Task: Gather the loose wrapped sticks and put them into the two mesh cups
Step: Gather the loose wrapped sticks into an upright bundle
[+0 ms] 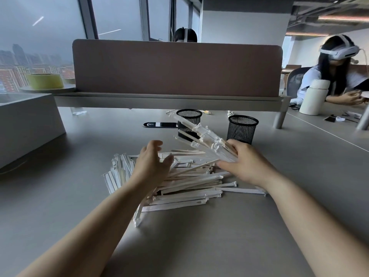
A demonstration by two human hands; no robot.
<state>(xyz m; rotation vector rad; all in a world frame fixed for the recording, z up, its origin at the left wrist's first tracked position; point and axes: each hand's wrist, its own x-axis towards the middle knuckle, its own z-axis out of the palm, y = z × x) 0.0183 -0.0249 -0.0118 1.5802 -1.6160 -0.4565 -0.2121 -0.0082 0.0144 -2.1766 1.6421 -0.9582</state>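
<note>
A grey desk (199,236) carries a loose pile of wrapped sticks (185,188), with two black mesh cups (242,128) standing behind it. The right hand (245,164) is clamped on a raised bundle of sticks (201,134) angled toward the cups; the left hand (153,162) hovers open over the pile.

White wrapped sticks (179,188) lie heaped near; a raised bundle (201,134) slants toward two upright black mesh cups (242,129) beyond.
</note>
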